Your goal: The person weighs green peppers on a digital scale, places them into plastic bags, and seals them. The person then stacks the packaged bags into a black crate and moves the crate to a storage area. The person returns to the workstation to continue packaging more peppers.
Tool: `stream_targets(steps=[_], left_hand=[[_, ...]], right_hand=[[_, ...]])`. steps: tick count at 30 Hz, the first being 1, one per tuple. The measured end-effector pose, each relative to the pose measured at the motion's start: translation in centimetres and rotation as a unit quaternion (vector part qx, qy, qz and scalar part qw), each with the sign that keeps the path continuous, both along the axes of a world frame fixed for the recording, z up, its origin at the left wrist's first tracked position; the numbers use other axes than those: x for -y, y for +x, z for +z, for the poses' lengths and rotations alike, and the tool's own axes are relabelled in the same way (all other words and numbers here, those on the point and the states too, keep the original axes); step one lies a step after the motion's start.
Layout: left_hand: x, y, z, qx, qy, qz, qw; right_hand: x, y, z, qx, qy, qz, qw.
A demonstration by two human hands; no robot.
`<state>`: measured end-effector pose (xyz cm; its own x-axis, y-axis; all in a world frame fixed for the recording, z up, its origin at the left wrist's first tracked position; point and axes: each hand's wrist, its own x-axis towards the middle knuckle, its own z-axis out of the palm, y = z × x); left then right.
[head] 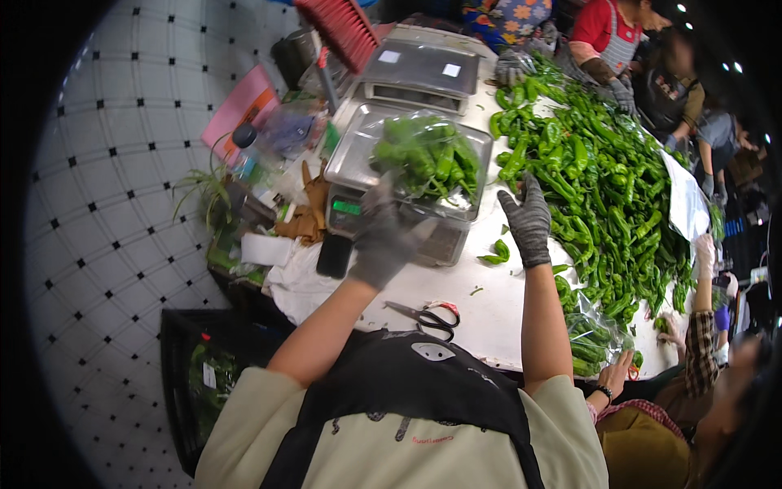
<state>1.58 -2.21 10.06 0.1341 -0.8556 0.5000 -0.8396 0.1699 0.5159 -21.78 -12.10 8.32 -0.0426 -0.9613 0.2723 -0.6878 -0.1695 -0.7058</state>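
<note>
A clear plastic bag of green peppers (431,156) lies on the steel pan (354,147) of a digital scale. My left hand (385,244), in a grey knit glove and blurred, is over the scale's front beside the lit green display (346,208). Its thumb and fingers are spread, and I see nothing in them; contact with the bag is unclear. To the right, my right hand (528,223), also gloved, hovers at the near-left edge of a large heap of green peppers (611,183), thumb apart from the fingers. One loose pepper (498,252) lies between my hands.
Scissors (427,318) rest on the white table (489,330) before me. Behind the first scale stands a second one (421,67). A black phone-like object (335,255) and brown gloves (308,214) lie leftward. Co-workers surround the heap; one hand (614,373) touches a pepper bag (589,339).
</note>
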Motion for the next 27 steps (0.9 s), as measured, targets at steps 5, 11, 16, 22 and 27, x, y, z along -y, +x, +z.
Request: stream_targets(steps=[5, 11, 16, 22, 27], left_hand=[[5.4, -2.4, -0.7, 0.101, 0.121, 0.054, 0.986], [4.7, 1.2, -1.1, -0.070, 0.070, -0.013, 0.995], [6.2, 7.2, 8.8, -0.294, -0.115, -0.016, 0.949], [10.9, 10.5, 15.4, -0.207, 0.093, -0.244, 0.943], [15.9, 10.5, 16.7, -0.031, 0.057, -0.137, 0.988]], right_hand=[[2.7, 5.5, -0.8, -0.253, -0.015, -0.003, 0.967], [5.3, 2.4, -2.9, -0.120, -0.087, -0.003, 0.989], [4.8, 4.5, 11.6, 0.137, -0.210, 0.132, 0.959], [9.4, 1.8, 17.8, 0.072, -0.076, 0.263, 0.959], [13.1, 1.0, 14.3, -0.058, -0.160, 0.167, 0.971]])
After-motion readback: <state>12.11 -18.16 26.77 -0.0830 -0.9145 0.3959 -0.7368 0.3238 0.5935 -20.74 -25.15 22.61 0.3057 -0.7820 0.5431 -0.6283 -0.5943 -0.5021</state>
